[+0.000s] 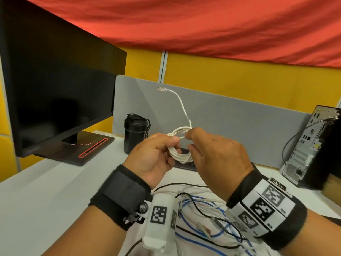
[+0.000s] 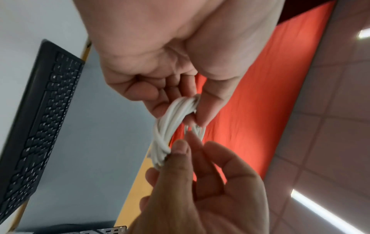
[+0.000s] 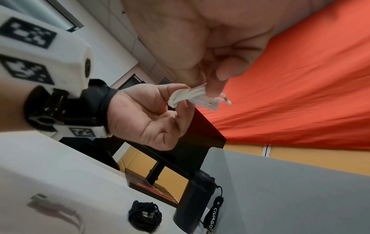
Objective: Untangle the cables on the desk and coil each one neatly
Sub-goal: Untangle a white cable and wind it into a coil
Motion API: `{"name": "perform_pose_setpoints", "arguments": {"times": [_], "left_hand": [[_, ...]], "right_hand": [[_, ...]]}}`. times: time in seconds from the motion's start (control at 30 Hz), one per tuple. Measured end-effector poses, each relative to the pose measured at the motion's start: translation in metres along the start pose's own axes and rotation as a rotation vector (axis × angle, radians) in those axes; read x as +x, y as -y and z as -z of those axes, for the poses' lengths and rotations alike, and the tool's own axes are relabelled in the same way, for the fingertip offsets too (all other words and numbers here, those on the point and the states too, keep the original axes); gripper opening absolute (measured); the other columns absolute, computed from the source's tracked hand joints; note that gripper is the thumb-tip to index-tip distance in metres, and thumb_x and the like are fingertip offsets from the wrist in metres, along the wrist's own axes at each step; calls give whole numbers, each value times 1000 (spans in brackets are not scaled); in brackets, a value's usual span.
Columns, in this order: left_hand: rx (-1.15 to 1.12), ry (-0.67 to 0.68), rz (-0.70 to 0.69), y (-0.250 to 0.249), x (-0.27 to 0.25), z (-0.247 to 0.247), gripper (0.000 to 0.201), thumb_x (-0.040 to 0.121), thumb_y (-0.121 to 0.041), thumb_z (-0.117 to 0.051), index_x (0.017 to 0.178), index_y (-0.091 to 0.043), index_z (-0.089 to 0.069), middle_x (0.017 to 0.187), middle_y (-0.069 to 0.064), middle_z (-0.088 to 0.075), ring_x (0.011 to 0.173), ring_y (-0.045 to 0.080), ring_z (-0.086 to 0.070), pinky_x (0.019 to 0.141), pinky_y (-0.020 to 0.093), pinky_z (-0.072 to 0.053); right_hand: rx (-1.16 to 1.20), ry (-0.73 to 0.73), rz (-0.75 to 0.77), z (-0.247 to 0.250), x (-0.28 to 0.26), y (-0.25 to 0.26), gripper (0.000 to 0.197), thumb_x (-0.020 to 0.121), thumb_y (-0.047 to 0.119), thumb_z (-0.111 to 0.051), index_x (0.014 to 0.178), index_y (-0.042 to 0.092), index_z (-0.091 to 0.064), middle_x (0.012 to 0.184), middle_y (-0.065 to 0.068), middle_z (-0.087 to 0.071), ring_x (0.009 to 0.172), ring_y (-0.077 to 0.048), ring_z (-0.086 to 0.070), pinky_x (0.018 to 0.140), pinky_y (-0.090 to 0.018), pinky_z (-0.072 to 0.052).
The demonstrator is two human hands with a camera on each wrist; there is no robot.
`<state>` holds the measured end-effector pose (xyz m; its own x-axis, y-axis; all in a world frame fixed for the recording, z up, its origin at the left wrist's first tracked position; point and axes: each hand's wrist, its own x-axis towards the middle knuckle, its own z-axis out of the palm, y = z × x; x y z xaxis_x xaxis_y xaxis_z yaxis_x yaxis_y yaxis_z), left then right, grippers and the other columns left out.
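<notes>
Both hands hold a small coil of white network cable in the air above the desk. My left hand pinches the coil's left side between thumb and fingers. The right hand grips the right side where the loose tail leaves the coil. That tail curves upward to a clear plug. Seen from the left wrist, the coil runs between the two hands. Below my wrists, a tangle of blue, black and white cables lies on the white desk. A coiled black cable rests beside the bottle.
A dark monitor on its stand fills the left. A black bottle stands at the grey partition. A PC tower with plugged leads stands at the right. A black keyboard lies on the desk.
</notes>
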<state>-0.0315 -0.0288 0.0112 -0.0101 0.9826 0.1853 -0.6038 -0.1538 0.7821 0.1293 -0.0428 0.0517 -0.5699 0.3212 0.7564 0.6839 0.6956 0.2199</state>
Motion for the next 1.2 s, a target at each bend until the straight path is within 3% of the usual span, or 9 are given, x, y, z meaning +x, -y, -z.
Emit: {"name": "perform_pose_setpoints", "arguments": {"times": [0.2,0.33,0.47,0.63,0.8,0.93,1.07,1.13,1.2], "left_hand": [[101,42,122,4,-2,0,16,94,-21,-57,98,-19,-72,81,0,-71,76,14,-64,66,29,-35],[221,70,77,4,-4,-1,15,93,-23,-61,103,-17,-70,88,1,-72,79,14,-63,66,27,-37],[437,73,-37,5,-2,2,21,95,-23,-61,105,-7,-71,92,4,-72,82,13,-59,72,26,-42],[688,217,-149,5,-3,-1,12,94,-13,-65,104,-18,-68,91,5,-76,82,10,-70,69,20,-55],[1075,147,-308,18,-3,-2,35,86,-31,-67,115,-45,-53,91,-10,-70,79,4,-67,71,29,-59],[1067,236,-486,14,-3,-4,11,93,-41,-64,98,-33,-68,81,-12,-72,76,4,-68,70,25,-56],[1222,153,-607,11,1,3,25,96,-37,-61,93,-15,-71,75,3,-69,74,21,-64,69,41,-53],[1351,91,-652,8,2,8,23,96,-39,-60,89,-20,-71,74,-2,-67,73,17,-61,69,40,-51],[1397,54,-665,5,2,12,20,96,-39,-59,95,-24,-73,76,-7,-67,74,12,-61,71,36,-51]], "right_hand": [[-121,58,-1,-7,2,-5,22,77,15,-72,93,20,-57,58,12,-35,47,-14,-29,42,-18,-19],[-61,175,-145,-10,9,-15,20,78,14,-71,93,24,-62,64,9,-56,56,-18,-49,45,-24,-33],[860,234,-592,1,27,-36,20,80,-3,-70,81,15,-63,68,-2,-64,57,-10,-56,58,-20,-46],[1505,289,-977,7,30,-53,15,79,2,-53,75,16,-58,50,0,-37,43,-12,-37,51,-27,-32],[1094,483,-652,-1,27,-46,20,86,-4,-65,100,10,-63,52,-3,-46,48,-15,-43,52,-27,-37],[802,434,-558,10,40,-37,18,82,14,-76,95,14,-64,54,-2,-59,49,-14,-54,53,-29,-43],[924,491,-886,14,49,-36,15,86,18,-73,80,14,-59,53,0,-54,41,-11,-47,43,-23,-45],[1154,568,-1121,20,53,-39,17,90,17,-65,77,17,-56,52,2,-44,40,-9,-37,42,-22,-44],[1252,595,-1154,27,54,-47,16,93,16,-60,78,19,-55,54,3,-41,39,-7,-31,35,-17,-33]]}}
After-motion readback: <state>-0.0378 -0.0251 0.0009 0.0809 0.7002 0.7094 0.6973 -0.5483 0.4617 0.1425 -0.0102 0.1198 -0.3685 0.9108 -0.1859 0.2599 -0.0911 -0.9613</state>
